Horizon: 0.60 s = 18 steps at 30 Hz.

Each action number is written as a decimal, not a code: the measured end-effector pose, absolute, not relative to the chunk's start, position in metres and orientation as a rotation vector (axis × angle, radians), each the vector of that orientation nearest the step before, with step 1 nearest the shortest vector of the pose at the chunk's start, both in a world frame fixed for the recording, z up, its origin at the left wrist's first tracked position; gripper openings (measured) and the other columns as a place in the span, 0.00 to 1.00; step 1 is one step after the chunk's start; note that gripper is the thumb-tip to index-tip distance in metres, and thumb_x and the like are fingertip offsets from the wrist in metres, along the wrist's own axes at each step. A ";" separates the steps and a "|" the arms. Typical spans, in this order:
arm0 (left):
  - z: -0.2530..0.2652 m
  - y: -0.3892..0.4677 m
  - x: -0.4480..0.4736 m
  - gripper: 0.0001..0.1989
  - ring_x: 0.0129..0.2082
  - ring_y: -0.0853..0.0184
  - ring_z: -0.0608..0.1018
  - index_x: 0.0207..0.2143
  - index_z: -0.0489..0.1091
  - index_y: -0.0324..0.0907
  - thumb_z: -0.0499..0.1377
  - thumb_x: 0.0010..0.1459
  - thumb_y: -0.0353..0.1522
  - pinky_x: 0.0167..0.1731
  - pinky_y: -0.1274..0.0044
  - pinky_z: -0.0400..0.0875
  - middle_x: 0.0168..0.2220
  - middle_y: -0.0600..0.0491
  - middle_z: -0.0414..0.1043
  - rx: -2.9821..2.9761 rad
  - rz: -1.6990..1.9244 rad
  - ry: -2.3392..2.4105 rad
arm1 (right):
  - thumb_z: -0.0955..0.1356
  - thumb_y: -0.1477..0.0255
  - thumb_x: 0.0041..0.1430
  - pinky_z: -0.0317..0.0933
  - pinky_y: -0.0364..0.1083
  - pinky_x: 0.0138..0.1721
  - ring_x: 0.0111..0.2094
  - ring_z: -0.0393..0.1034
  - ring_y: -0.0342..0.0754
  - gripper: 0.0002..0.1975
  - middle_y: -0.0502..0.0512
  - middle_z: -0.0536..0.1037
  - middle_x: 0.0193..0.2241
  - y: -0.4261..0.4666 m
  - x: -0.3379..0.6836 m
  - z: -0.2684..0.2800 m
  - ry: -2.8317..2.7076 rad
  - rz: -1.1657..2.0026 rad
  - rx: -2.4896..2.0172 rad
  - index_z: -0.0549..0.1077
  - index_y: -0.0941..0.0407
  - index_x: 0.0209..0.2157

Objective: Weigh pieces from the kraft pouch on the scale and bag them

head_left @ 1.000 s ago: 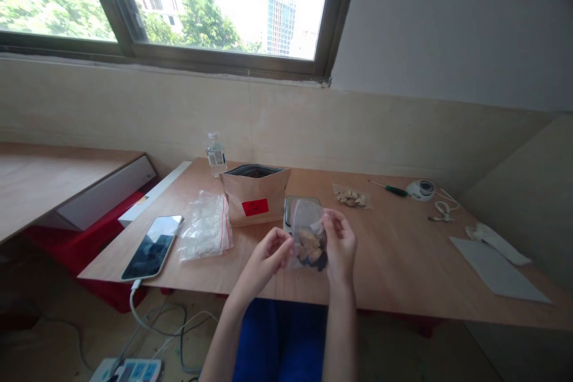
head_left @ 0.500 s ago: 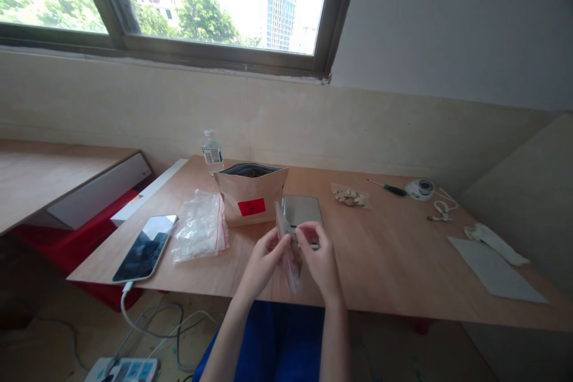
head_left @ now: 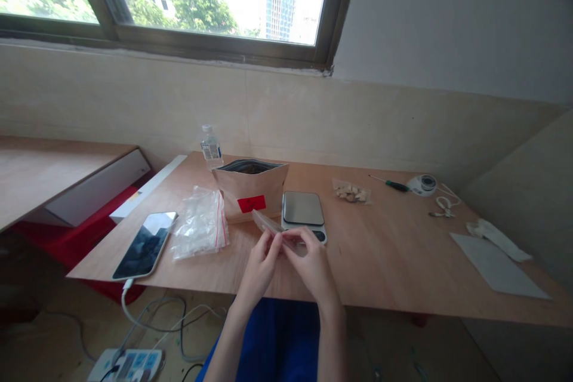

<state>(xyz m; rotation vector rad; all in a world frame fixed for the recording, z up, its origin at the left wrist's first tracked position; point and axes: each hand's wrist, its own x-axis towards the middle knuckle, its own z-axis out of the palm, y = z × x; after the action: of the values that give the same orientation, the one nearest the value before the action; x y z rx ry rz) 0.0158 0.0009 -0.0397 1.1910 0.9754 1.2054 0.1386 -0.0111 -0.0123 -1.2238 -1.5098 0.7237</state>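
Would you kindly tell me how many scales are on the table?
1: the scale sits just right of the brown pouch, its front partly hidden by the right hand. No other shows, though the pouch could hide one.

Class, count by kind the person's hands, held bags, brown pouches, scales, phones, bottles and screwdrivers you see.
Left hand and right hand: 2
Held bag: 1
Brown pouch: 1
Scale: 1
Phone: 1
Bottle: 1
Screwdriver: 1
Total: 8

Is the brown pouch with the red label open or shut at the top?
Open. The pouch has its top edges spread apart, and its dark lining shows between them.
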 end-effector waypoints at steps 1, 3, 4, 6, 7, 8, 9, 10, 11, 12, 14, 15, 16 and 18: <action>-0.041 0.000 0.015 0.14 0.38 0.64 0.75 0.36 0.68 0.40 0.55 0.60 0.43 0.42 0.73 0.70 0.37 0.50 0.72 1.192 1.199 0.965 | 0.67 0.70 0.58 0.67 0.44 0.38 0.36 0.72 0.46 0.04 0.52 0.75 0.33 -0.011 0.137 -0.013 -1.515 0.715 -1.228 0.73 0.54 0.33; -0.043 -0.001 0.012 0.14 0.38 0.64 0.75 0.36 0.67 0.40 0.55 0.60 0.43 0.43 0.72 0.70 0.37 0.50 0.72 1.184 1.188 0.941 | 0.67 0.71 0.59 0.67 0.45 0.39 0.36 0.72 0.47 0.04 0.53 0.75 0.33 -0.012 0.135 -0.013 -1.526 0.697 -1.245 0.74 0.54 0.33; -0.045 -0.001 0.011 0.14 0.38 0.64 0.75 0.36 0.67 0.40 0.55 0.60 0.43 0.43 0.72 0.70 0.36 0.51 0.72 1.177 1.187 0.933 | 0.66 0.71 0.59 0.67 0.45 0.39 0.36 0.72 0.47 0.04 0.53 0.76 0.33 -0.012 0.134 -0.013 -1.530 0.687 -1.254 0.74 0.55 0.33; -0.046 0.000 0.009 0.14 0.36 0.64 0.75 0.35 0.66 0.40 0.55 0.59 0.43 0.41 0.72 0.71 0.35 0.51 0.71 1.171 1.198 0.938 | 0.66 0.71 0.60 0.67 0.45 0.38 0.36 0.72 0.47 0.06 0.53 0.76 0.32 -0.012 0.132 -0.013 -1.535 0.671 -1.265 0.75 0.55 0.33; -0.047 0.000 0.008 0.14 0.35 0.65 0.75 0.34 0.66 0.40 0.54 0.59 0.43 0.39 0.73 0.72 0.34 0.52 0.71 1.179 1.208 0.955 | 0.65 0.71 0.60 0.67 0.45 0.38 0.35 0.72 0.47 0.06 0.54 0.76 0.32 -0.013 0.130 -0.013 -1.534 0.670 -1.264 0.75 0.55 0.33; -0.046 0.000 0.006 0.14 0.34 0.65 0.75 0.33 0.66 0.41 0.54 0.60 0.43 0.37 0.74 0.72 0.33 0.52 0.71 1.199 1.221 0.978 | 0.65 0.71 0.60 0.68 0.45 0.37 0.35 0.73 0.48 0.07 0.54 0.77 0.32 -0.013 0.129 -0.013 -1.531 0.679 -1.258 0.75 0.55 0.33; -0.045 0.001 0.005 0.14 0.32 0.66 0.74 0.32 0.65 0.41 0.54 0.60 0.43 0.35 0.75 0.71 0.31 0.53 0.70 1.233 1.231 1.006 | 0.65 0.70 0.61 0.68 0.45 0.37 0.35 0.73 0.48 0.08 0.54 0.77 0.33 -0.013 0.128 -0.012 -1.521 0.695 -1.249 0.76 0.55 0.33; -0.043 0.001 0.005 0.14 0.30 0.67 0.73 0.31 0.65 0.41 0.54 0.60 0.42 0.33 0.76 0.70 0.30 0.53 0.69 1.276 1.239 1.036 | 0.64 0.69 0.61 0.68 0.45 0.36 0.34 0.73 0.48 0.08 0.54 0.77 0.33 -0.013 0.126 -0.012 -1.501 0.715 -1.242 0.76 0.55 0.33; -0.041 0.002 0.005 0.14 0.29 0.68 0.73 0.30 0.65 0.41 0.54 0.60 0.42 0.31 0.78 0.69 0.28 0.54 0.69 1.324 1.242 1.063 | 0.64 0.69 0.61 0.69 0.45 0.36 0.34 0.74 0.48 0.09 0.54 0.78 0.33 -0.013 0.125 -0.012 -1.472 0.738 -1.237 0.76 0.55 0.33; -0.038 0.002 0.005 0.13 0.28 0.68 0.72 0.30 0.65 0.41 0.54 0.60 0.41 0.30 0.79 0.68 0.28 0.54 0.69 1.368 1.242 1.081 | 0.64 0.68 0.61 0.69 0.45 0.35 0.33 0.74 0.47 0.09 0.54 0.78 0.33 -0.013 0.124 -0.011 -1.437 0.760 -1.233 0.76 0.55 0.33; -0.031 0.003 0.007 0.13 0.28 0.68 0.73 0.30 0.66 0.41 0.54 0.60 0.41 0.28 0.79 0.67 0.27 0.54 0.69 1.424 1.243 1.091 | 0.65 0.67 0.60 0.69 0.44 0.34 0.32 0.75 0.47 0.09 0.54 0.79 0.31 -0.011 0.124 -0.011 -1.372 0.776 -1.238 0.75 0.55 0.32; -0.028 0.002 0.008 0.13 0.28 0.68 0.73 0.30 0.66 0.41 0.54 0.61 0.41 0.28 0.79 0.67 0.27 0.54 0.70 1.437 1.242 1.084 | 0.65 0.66 0.59 0.69 0.44 0.34 0.32 0.75 0.48 0.09 0.54 0.79 0.31 -0.009 0.125 -0.012 -1.351 0.767 -1.247 0.75 0.55 0.32; -0.025 0.002 0.010 0.13 0.27 0.68 0.73 0.30 0.66 0.41 0.54 0.61 0.41 0.28 0.79 0.67 0.27 0.54 0.70 1.446 1.234 1.068 | 0.66 0.65 0.59 0.69 0.44 0.34 0.31 0.75 0.48 0.09 0.54 0.79 0.30 -0.007 0.128 -0.013 -1.331 0.739 -1.263 0.75 0.55 0.31; -0.022 -0.001 0.011 0.14 0.26 0.68 0.73 0.28 0.65 0.41 0.53 0.61 0.41 0.27 0.79 0.67 0.25 0.54 0.70 1.450 1.207 1.032 | 0.67 0.63 0.57 0.68 0.45 0.33 0.30 0.74 0.48 0.11 0.54 0.79 0.28 -0.001 0.138 -0.015 -1.249 0.631 -1.324 0.75 0.56 0.31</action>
<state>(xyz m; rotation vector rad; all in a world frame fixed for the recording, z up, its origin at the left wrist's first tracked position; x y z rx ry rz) 0.0107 -0.0008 -0.0218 1.4500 1.0324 1.2074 0.1383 -0.0011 -0.0150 -1.3237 -1.2490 0.6310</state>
